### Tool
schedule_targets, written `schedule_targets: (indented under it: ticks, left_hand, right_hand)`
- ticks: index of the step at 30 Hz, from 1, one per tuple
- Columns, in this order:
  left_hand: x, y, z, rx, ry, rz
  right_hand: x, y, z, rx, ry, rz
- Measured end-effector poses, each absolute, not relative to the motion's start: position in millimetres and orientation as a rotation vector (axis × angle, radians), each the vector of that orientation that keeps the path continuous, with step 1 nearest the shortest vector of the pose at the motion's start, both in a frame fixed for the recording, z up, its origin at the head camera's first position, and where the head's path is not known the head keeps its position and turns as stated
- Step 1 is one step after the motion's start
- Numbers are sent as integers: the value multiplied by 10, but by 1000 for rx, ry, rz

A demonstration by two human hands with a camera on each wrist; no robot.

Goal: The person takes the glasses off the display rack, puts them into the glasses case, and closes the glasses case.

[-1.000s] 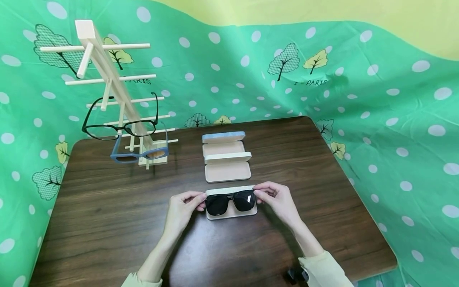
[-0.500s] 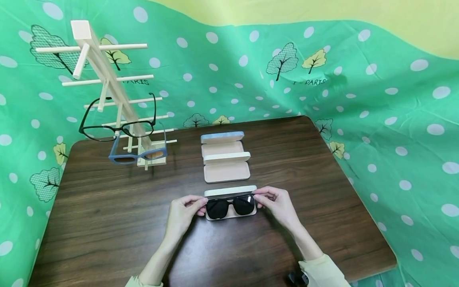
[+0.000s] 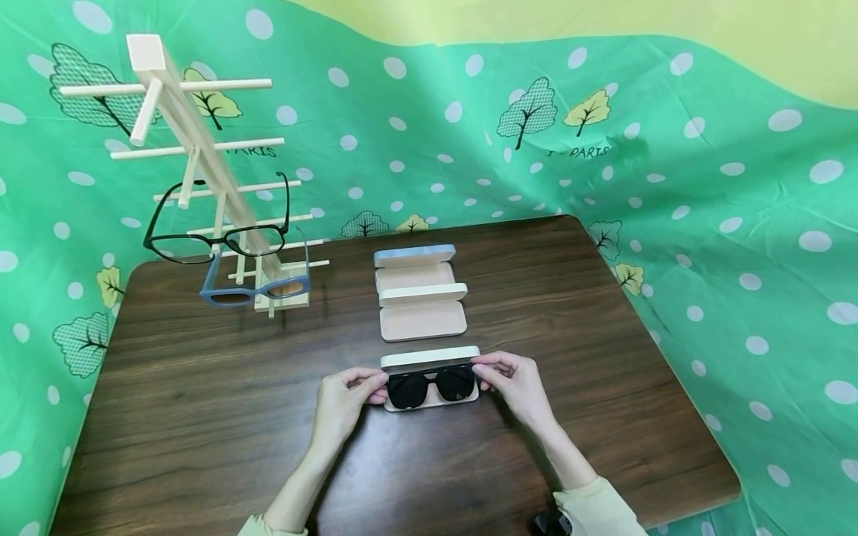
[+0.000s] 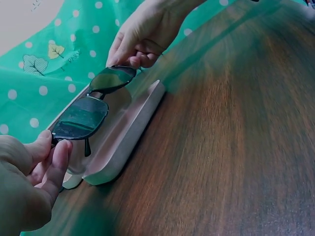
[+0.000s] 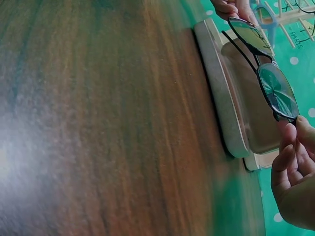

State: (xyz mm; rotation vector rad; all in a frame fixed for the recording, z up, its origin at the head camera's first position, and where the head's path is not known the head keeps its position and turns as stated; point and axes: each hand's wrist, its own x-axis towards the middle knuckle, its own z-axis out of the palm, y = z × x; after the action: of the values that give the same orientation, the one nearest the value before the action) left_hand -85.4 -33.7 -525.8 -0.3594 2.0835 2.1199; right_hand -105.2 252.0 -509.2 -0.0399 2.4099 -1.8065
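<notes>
Black sunglasses (image 3: 432, 385) with dark lenses hang just over an open glasses case (image 3: 432, 402) that has a pale lining. My left hand (image 3: 342, 406) pinches the frame's left end between thumb and fingers. At the other end, my right hand (image 3: 515, 387) pinches the opposite corner the same way. In the left wrist view the sunglasses (image 4: 81, 118) tilt above the case's tray (image 4: 130, 135), with one temple pointing down toward it. The right wrist view shows the sunglasses (image 5: 266, 69) between both hands, the case (image 5: 221, 93) underneath.
Behind stand two more open cases, a white one (image 3: 424, 320) and a blue-lidded one (image 3: 414, 257). At the back left, a wooden display stand (image 3: 201, 149) holds black-framed glasses (image 3: 216, 242) and blue-framed glasses (image 3: 256, 294). Polka-dot green cloth (image 3: 402, 134) surrounds the brown table (image 3: 201, 432).
The sunglasses and both hands have shifted slightly toward the person, showing more of the case's raised lid behind them. Both hands keep their pinch on the frame.
</notes>
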Motion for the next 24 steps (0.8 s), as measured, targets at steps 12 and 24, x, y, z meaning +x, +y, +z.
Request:
schedule_targets:
  ticks: [12,24]
  left_hand:
    - [-851,-346,-5312,-341,2068,2106]
    - [-854,-319,-5222,-362,2100,2075]
  right_hand:
    - [-1072,2505,-5299,-5,2436,-1862]
    - [-1080,2481,-5356,17,2469,-1841]
